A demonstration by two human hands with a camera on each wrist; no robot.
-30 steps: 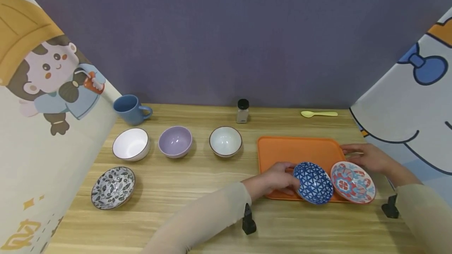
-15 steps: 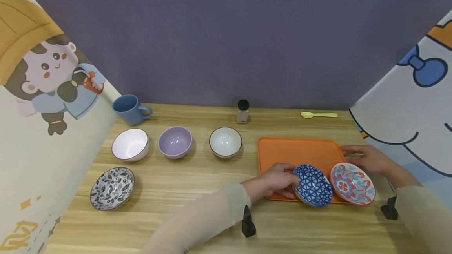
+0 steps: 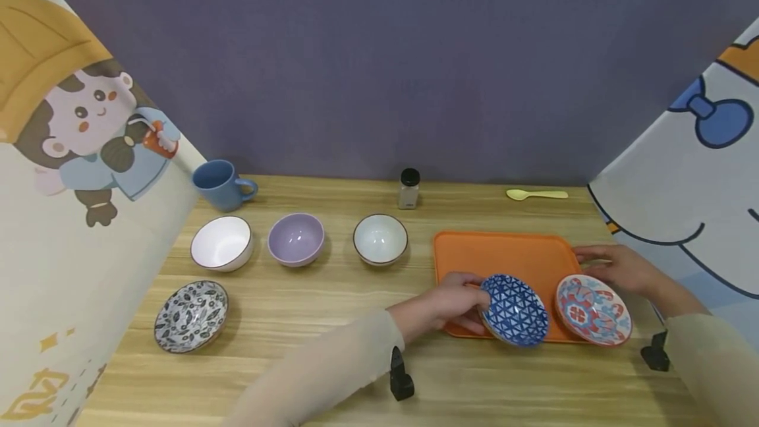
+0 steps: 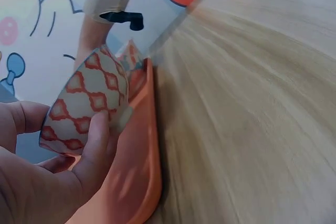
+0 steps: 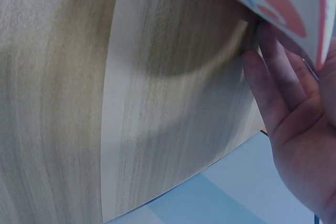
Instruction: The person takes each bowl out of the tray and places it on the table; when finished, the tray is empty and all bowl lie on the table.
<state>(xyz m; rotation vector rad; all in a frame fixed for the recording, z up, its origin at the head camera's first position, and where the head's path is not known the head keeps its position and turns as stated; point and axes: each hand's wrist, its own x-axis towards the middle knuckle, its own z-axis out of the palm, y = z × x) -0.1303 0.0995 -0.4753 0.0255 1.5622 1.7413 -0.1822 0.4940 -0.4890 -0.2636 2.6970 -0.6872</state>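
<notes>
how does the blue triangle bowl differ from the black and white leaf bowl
Pattern: the blue triangle bowl has blue and white triangles inside; the leaf bowl has black and gray leaves on white.
Hold: the left hand grips the blue triangle bowl, while no hand touches the leaf bowl.
Place: the blue triangle bowl is by the orange tray; the leaf bowl rests on the wooden table.
Both are round and patterned inside.

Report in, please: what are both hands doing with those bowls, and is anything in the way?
Left hand pinching tilted blue-patterned bowl, over near edge of orange tray. Right hand at red-and-blue bowl, grip unclear. No obstruction visible between bowls.
</notes>
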